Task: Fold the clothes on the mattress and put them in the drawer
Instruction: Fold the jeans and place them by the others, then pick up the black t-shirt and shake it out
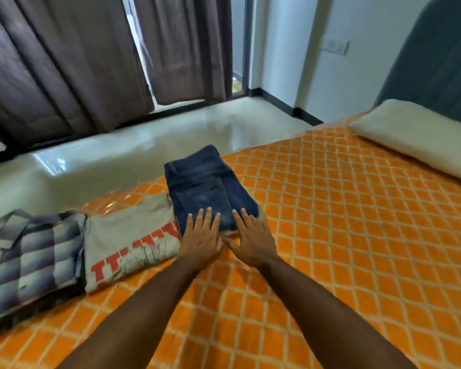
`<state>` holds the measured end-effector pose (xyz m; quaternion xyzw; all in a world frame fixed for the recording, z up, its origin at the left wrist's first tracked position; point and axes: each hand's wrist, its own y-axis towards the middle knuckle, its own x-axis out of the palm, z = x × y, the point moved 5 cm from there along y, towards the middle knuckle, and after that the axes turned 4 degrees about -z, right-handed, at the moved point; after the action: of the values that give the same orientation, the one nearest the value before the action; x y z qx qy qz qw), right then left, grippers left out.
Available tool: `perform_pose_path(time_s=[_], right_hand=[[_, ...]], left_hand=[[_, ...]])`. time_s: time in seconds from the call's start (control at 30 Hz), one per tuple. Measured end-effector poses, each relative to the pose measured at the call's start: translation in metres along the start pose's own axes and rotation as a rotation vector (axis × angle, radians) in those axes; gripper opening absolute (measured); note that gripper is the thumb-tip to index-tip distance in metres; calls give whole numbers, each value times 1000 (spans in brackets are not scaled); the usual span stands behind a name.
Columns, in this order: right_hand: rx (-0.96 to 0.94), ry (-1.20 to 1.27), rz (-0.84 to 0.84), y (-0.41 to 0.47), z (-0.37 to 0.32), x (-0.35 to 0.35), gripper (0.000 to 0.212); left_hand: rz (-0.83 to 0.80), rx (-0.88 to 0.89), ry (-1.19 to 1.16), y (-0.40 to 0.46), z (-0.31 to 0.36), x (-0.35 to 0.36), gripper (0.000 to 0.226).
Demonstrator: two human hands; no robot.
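Jeans: folded on mattress, long axis running away from the person, waistband at far end.
Left hand: fingers straight, flat on jeans' near edge.
Right hand: likewise, beside it.
Left of jeans: T-shirt touching, then shirt.
Far right of jeans: pillow.

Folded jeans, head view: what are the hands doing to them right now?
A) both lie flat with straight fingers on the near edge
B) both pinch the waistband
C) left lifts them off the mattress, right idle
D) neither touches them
A: the left hand and the right hand lie side by side, fingers straight, on the near edge of the folded jeans, which rest flat on the mattress.
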<state>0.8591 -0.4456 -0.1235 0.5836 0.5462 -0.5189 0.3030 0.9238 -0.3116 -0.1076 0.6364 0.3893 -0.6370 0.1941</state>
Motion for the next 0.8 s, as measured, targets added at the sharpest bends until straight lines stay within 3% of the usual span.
perform_pose_path(time_s=[0.4, 0.67, 0.73, 0.8], right_hand=[[461, -45, 36, -409, 222, 26, 81], [798, -25, 44, -606, 271, 25, 83], [944, 107, 32, -638, 281, 45, 88], [991, 325, 88, -659, 289, 61, 79]], left_hand=[[9, 530, -106, -208, 304, 35, 49], [-116, 654, -201, -302, 398, 24, 35], [-126, 661, -170, -316, 406, 21, 34], [-143, 662, -162, -332, 413, 17, 35]])
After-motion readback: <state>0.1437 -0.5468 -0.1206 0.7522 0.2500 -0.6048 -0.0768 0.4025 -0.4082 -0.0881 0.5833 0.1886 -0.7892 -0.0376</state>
